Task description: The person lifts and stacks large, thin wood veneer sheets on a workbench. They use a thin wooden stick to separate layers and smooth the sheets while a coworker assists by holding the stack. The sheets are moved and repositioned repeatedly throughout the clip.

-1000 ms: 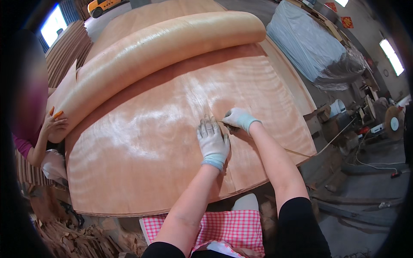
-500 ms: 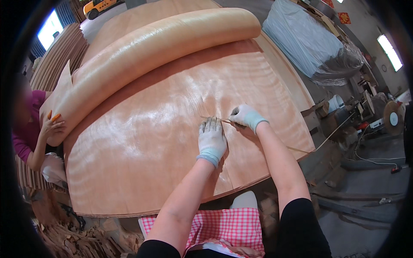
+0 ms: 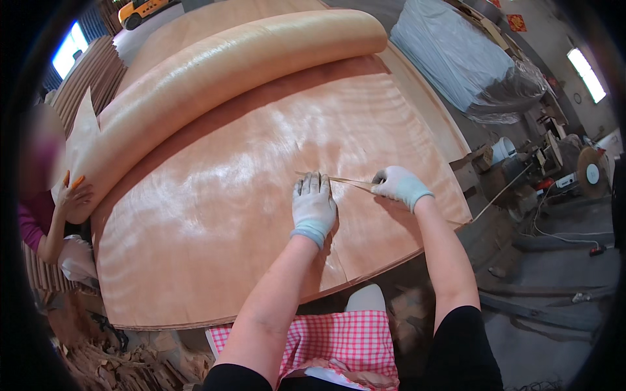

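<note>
A broad sheet of reddish-tan wood veneer lies before me, its near edge curving across the view. My left hand, in a pale work glove, rests flat on it, fingers stretched out over a narrow tan strip. To its right, my right hand, gloved too, is closed in a pinch on that strip, which runs slightly raised between the two hands. A small end of the strip shows left of my left fingertips. Fine crack or seam lines mark the veneer near my left hand.
A large veneer roll lies across the far side; at its left end is a co-worker's hand. Plastic-wrapped goods stand at far right, above machinery with a round disc. Wood scraps lie lower left.
My right hand has moved to the right, away from my left hand, with the strip pinched in it; more strip now shows between them. My left hand remains flat on the veneer.
</note>
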Available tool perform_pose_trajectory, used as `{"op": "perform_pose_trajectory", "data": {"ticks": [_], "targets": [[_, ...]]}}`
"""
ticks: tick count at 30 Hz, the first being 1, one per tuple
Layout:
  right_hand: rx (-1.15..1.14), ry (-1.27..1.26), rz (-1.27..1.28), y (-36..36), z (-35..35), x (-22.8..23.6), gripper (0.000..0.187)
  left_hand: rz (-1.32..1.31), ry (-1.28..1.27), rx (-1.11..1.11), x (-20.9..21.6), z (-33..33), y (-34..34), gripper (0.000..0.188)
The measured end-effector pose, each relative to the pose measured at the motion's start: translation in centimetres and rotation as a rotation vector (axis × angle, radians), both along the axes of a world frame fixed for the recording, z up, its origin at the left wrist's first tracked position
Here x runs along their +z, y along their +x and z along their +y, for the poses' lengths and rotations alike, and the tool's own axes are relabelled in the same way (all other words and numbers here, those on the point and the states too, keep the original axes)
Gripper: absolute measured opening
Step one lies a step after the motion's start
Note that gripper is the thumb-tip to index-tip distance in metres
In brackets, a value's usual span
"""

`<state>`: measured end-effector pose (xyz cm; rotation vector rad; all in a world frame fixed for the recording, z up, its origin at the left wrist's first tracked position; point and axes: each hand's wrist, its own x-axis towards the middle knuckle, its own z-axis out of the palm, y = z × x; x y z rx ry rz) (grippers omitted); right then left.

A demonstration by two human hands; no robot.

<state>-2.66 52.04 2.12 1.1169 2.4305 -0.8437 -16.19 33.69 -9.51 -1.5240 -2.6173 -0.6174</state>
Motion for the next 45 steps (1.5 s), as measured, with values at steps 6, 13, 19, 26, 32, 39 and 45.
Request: {"op": "perform_pose_trajectory", "data": {"ticks": [6,13,19,26,32,39,45], "targets": [[-0.008,0.152,0.05,1.5,0.6,0.3,0.027,0.011,0.008,0.008,-0.4,0.1,0.0,0.051],[0.078,0.696,0.274,1.1,-0.9,-2.3,0.027,0.017,0.009,0.014,-0.1,-0.1,0.2,0.052],[0.289,0.595,0.42,-3.2,-3.4,-5.5,0.017,0.006,0.016,0.0,-0.2,-0.1,0.1,0.055],[0.318,0.252,0.193,-4.8,-3.3,-4.8,0.023,-0.006,-0.009,0.011,0.2,0.0,0.5,0.054],[0.363,0.013,0.369,-2.6,-4.7,-2.8,0.028,-0.145,0.038,-0.016,0.2,-0.2,-0.5,0.05],[-0.115,-0.416,0.463,0.0,-7.1,-0.7,0.026,-0.185,0.357,0.263,1.6,-7.9,-3.4,0.052],[0.291,-0.331,0.294,-2.5,-10.6,-0.5,0.027,-0.245,0.231,0.336,0.4,-10.7,-0.9,0.078]]}}
